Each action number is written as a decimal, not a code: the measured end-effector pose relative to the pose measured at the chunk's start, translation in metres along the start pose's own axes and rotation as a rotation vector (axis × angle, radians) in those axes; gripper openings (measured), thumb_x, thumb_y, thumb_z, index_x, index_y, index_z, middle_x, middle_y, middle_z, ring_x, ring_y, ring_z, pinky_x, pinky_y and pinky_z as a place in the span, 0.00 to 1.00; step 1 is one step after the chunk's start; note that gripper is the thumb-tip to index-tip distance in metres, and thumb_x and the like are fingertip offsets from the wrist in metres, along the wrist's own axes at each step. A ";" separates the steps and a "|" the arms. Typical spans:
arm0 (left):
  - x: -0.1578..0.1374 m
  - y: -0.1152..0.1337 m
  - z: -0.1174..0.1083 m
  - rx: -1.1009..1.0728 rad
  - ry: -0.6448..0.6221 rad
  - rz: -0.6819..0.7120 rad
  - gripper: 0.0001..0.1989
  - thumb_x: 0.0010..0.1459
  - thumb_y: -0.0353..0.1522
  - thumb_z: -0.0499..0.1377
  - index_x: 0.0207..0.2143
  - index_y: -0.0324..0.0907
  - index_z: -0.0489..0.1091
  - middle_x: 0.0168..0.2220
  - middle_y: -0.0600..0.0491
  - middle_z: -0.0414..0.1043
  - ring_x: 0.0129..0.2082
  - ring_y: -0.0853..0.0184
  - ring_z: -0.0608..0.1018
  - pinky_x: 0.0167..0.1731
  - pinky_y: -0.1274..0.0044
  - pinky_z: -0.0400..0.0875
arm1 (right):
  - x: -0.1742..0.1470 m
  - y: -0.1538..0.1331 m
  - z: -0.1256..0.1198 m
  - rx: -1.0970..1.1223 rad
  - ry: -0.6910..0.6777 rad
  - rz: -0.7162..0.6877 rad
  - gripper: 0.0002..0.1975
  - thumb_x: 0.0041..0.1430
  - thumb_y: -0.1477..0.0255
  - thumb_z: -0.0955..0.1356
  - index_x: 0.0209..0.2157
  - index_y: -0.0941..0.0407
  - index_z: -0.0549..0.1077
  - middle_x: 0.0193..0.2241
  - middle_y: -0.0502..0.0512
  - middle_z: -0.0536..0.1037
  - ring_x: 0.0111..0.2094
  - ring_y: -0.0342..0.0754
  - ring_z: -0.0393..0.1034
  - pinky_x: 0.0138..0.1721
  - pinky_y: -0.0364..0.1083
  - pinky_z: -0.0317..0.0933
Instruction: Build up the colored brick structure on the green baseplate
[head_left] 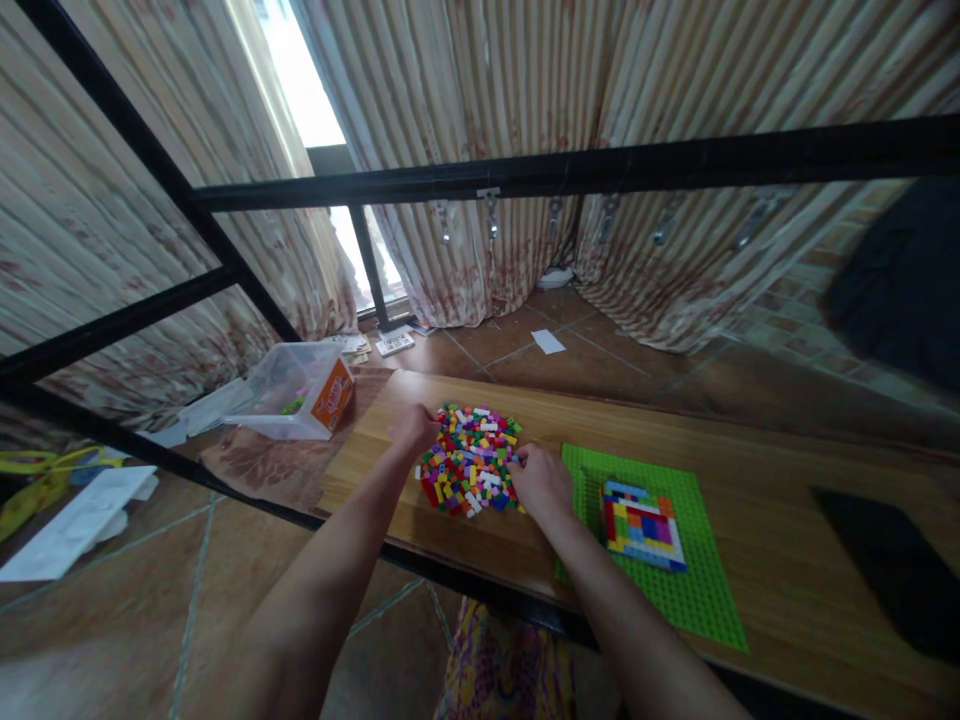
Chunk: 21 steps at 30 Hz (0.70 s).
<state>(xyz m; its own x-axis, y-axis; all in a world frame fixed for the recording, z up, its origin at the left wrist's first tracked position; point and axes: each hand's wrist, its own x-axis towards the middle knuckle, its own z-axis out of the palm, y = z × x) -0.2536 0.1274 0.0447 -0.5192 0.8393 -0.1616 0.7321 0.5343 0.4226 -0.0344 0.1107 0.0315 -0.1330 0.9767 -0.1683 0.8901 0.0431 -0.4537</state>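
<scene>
A loose pile of small toy building bricks (471, 462) in many colours lies on the wooden table. At its upper left edge is my left hand (414, 430), fingers drawn together; whether a brick is between them is too small to make out. My right hand (543, 480) reaches the pile's right side with its fingertips pinched, a small bluish brick (514, 461) showing at them. To the right, a green baseplate (709, 560) carries a low, roughly square build of multicoloured bricks (643, 528), with blue, white and red along its edges. My right forearm passes over the baseplate's left part.
A clear plastic box (281, 385) with an orange label stands beyond the table's left end. A dark flat object (885, 560) lies at the table's right. Black metal bars (540, 178) cross ahead, before striped curtains (480, 90). White paper (547, 342) lies on the tiled floor.
</scene>
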 end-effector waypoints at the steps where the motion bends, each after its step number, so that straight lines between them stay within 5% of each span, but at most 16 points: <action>1: -0.002 0.000 -0.001 0.005 0.015 -0.001 0.14 0.51 0.40 0.61 0.33 0.38 0.74 0.33 0.44 0.77 0.36 0.59 0.77 0.33 0.73 0.66 | -0.001 -0.001 0.000 0.000 0.002 0.010 0.12 0.59 0.67 0.65 0.41 0.54 0.77 0.42 0.59 0.79 0.45 0.53 0.72 0.41 0.47 0.60; 6: -0.020 -0.007 -0.007 -0.089 0.075 0.069 0.11 0.52 0.35 0.59 0.36 0.39 0.73 0.34 0.48 0.77 0.33 0.65 0.76 0.31 0.77 0.65 | -0.004 -0.008 -0.003 0.033 0.035 0.043 0.11 0.58 0.71 0.64 0.39 0.55 0.77 0.42 0.61 0.78 0.47 0.54 0.71 0.42 0.47 0.60; 14: -0.092 -0.009 0.019 -0.814 0.020 0.152 0.15 0.45 0.40 0.63 0.31 0.38 0.73 0.26 0.55 0.73 0.27 0.70 0.74 0.29 0.78 0.68 | -0.014 0.009 -0.011 0.370 0.088 -0.045 0.08 0.58 0.71 0.65 0.36 0.55 0.76 0.36 0.54 0.80 0.40 0.48 0.73 0.42 0.45 0.61; 18: -0.123 0.008 0.029 -1.031 -0.071 0.109 0.18 0.42 0.41 0.66 0.33 0.38 0.72 0.29 0.54 0.73 0.27 0.70 0.74 0.28 0.78 0.71 | -0.022 0.020 -0.014 0.724 0.097 -0.056 0.09 0.56 0.70 0.65 0.35 0.55 0.76 0.32 0.53 0.80 0.36 0.47 0.73 0.41 0.46 0.63; 21: -0.136 0.022 0.030 -1.076 -0.129 0.123 0.18 0.43 0.40 0.65 0.35 0.38 0.72 0.32 0.53 0.74 0.30 0.69 0.75 0.30 0.76 0.74 | -0.033 0.024 -0.018 1.196 -0.038 0.032 0.13 0.54 0.64 0.66 0.39 0.56 0.75 0.29 0.53 0.80 0.28 0.45 0.72 0.32 0.45 0.65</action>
<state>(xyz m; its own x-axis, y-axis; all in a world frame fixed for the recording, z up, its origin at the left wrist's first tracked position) -0.1539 0.0280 0.0495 -0.3728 0.9187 -0.1305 -0.0257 0.1303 0.9911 -0.0009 0.0834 0.0415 -0.1487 0.9661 -0.2111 -0.0741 -0.2237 -0.9718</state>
